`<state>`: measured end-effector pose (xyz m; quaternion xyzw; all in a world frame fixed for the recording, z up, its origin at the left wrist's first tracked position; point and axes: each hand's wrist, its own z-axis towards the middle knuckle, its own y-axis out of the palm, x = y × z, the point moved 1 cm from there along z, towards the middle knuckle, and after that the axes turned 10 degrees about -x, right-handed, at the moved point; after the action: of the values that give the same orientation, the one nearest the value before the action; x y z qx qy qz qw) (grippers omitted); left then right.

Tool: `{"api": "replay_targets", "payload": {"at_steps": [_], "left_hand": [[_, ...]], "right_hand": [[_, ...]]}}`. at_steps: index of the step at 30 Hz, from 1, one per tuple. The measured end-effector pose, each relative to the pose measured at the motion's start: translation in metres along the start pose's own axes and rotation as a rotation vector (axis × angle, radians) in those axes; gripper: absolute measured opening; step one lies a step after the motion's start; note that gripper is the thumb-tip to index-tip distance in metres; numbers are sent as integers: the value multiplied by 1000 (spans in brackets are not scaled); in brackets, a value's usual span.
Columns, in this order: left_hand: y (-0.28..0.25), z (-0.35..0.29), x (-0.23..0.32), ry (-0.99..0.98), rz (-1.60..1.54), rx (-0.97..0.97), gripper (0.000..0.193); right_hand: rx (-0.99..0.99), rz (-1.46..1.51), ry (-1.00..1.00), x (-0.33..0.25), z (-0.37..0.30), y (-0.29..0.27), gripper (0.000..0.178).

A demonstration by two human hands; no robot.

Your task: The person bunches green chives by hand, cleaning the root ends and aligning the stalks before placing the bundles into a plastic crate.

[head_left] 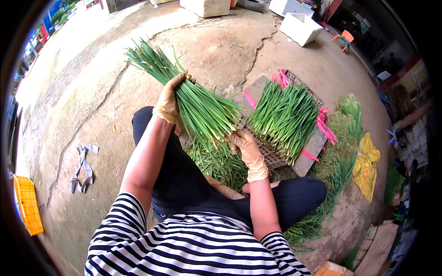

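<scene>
A thick bunch of long green chives hangs above my lap, its leafy tips to the far left and its pale cut ends toward the right. My left hand, in a tan glove, is wrapped round the middle of the bunch. At the pale ends, my gloved right hand has its fingers bent against the stems; whether it grips any is hard to see. To the right, a stacked pile of chives lies on a crate with pink ribbons around it.
Loose green trimmings lie between my legs. More chives spread over the floor at the right, beside a yellow bag. Grey cloth strips and a yellow crate are at left. A white foam box stands at the back.
</scene>
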<state>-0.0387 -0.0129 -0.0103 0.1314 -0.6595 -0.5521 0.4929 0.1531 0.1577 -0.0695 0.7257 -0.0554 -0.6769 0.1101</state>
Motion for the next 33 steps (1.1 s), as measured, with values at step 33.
{"api": "replay_targets", "payload": {"at_steps": [33], "left_hand": [[-30, 17, 4, 158, 140, 259, 18]], "right_hand": [[568, 258, -339, -6, 11, 27, 32]]}}
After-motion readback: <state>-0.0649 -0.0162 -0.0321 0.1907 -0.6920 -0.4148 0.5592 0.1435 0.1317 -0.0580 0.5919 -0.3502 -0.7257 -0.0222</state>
